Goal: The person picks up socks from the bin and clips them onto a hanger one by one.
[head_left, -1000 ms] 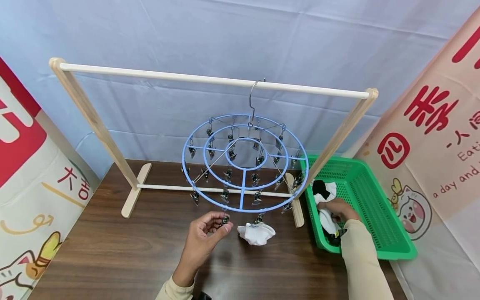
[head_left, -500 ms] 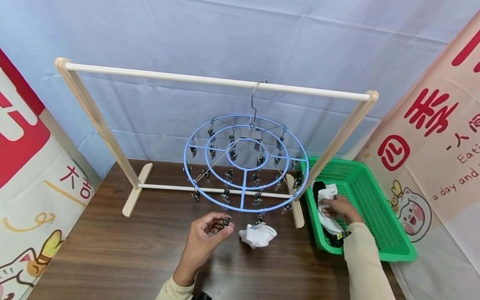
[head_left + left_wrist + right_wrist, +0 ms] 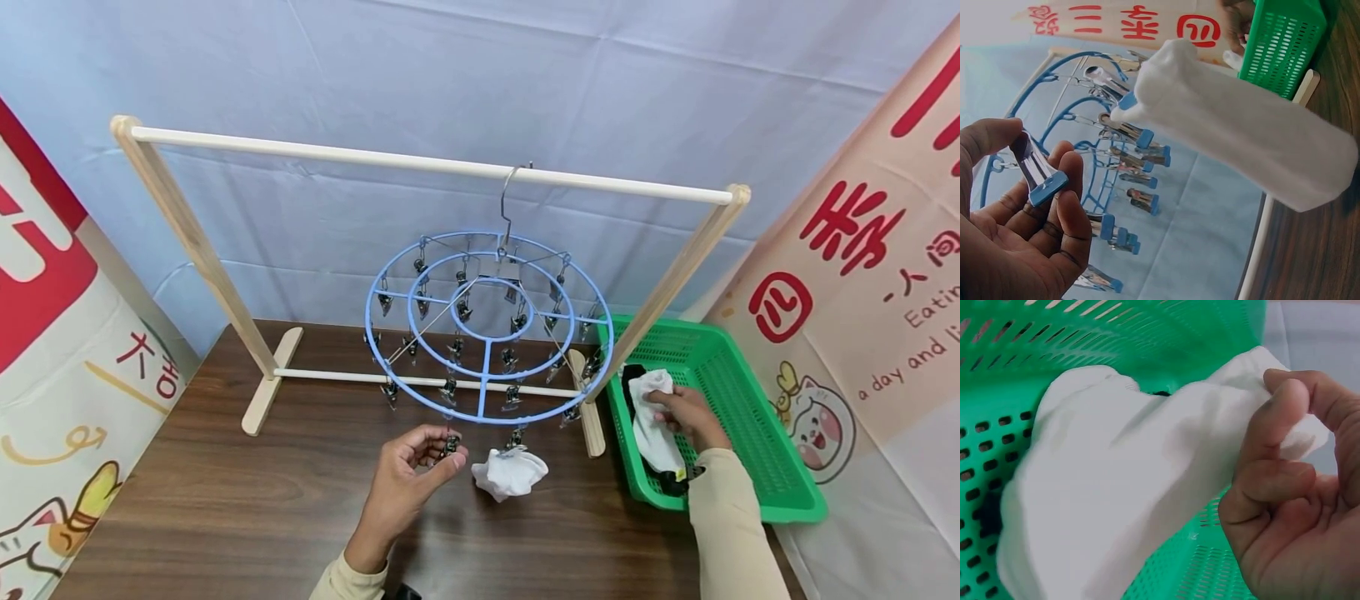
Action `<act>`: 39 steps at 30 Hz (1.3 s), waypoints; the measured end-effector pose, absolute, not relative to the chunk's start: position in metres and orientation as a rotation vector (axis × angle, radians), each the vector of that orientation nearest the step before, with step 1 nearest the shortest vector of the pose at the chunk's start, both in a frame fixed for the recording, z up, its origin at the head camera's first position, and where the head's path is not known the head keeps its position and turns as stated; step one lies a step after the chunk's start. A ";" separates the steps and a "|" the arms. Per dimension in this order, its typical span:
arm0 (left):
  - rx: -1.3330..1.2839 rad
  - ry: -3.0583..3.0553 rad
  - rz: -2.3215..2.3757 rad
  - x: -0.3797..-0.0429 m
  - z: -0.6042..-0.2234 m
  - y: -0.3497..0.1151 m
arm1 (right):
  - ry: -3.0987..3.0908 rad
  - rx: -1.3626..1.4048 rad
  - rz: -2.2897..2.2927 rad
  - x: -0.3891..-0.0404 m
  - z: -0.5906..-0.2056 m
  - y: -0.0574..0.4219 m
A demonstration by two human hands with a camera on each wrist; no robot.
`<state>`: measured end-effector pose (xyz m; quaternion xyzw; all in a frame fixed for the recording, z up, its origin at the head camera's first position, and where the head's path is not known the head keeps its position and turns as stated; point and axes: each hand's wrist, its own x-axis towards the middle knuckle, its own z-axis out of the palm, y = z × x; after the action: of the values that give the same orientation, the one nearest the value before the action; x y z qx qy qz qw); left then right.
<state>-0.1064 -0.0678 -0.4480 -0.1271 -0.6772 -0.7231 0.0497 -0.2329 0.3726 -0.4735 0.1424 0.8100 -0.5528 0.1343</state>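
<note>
My left hand [image 3: 408, 471] pinches a metal clip [image 3: 1036, 164] with blue tips, hanging from the front of a round blue clip hanger [image 3: 487, 392]. Beside it, a white sock [image 3: 510, 473] hangs from another clip; the left wrist view shows this hanging sock [image 3: 1247, 122] large and close. Over at the right, my right hand [image 3: 693, 417] is inside the green basket [image 3: 772, 442], thumb and fingers pinching one end of a second white sock [image 3: 1110, 481]. The rest of that sock droops down along the basket's near-left side.
The hanger's hook [image 3: 506, 204] sits on the white rod [image 3: 322, 152] of a wooden rack. Several vacant clips [image 3: 455, 348] dangle from its rings. Dark cloth [image 3: 671, 483] lies in the basket beneath the sock. A brown wood table [image 3: 247, 508] carries everything; printed banners stand at both sides.
My right hand has taken hold of the white sock in the basket and drawn its end up a little, spreading it out. My left hand stays at the clip.
</note>
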 end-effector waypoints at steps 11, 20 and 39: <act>-0.384 -2.087 -2.197 -0.106 -0.447 -0.068 | 2.442 0.293 -1.578 -0.230 -0.453 0.365; -0.415 -2.073 -2.202 -0.107 -0.446 -0.068 | 2.494 0.208 -1.643 -0.225 -0.438 0.359; -0.455 -2.076 -2.201 -0.107 -0.445 -0.067 | 2.926 0.203 -1.293 -0.213 -0.431 0.356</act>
<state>-0.1073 -0.0674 -0.4454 -0.1486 -0.6779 -0.7189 0.0411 -0.2134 0.3560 -0.4309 0.0633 0.9124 -0.4032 -0.0318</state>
